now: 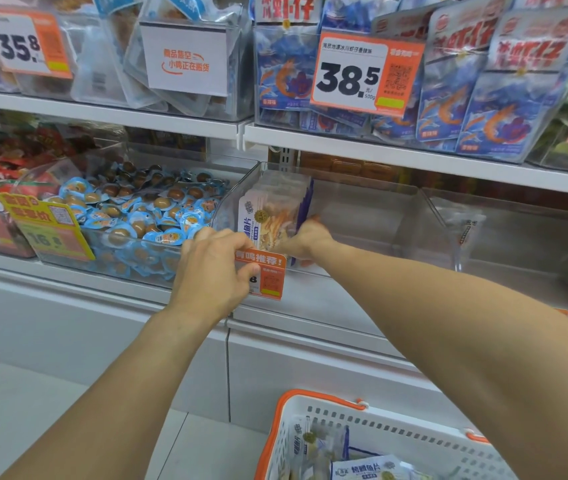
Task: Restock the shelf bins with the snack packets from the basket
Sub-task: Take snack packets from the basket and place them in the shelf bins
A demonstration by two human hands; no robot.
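Step in hand: stocking is under way; the right hand [305, 237] is reaching into the clear plastic shelf bin [362, 216] and standing a small stack of white-and-orange fish-fillet snack packets [275, 213] against the bin's left wall.
Right fingers: seemingly curling round the stack's rear edge, though blur is making the grasp hard to confirm.
Left hand [211, 268]: fingers are curling over the bin's front left corner, thumb pressing the orange price tag [265, 275] clipped there.
Supply: more of the same packets are lying in the white perforated basket with orange rim [379, 438] at the bottom edge.
Next move: probably letting go, then reaching down for another handful; the bin's right part is waiting to be filled.
Hidden: the basket is being cut off by the frame; the price on the tag is sitting behind the left hand.
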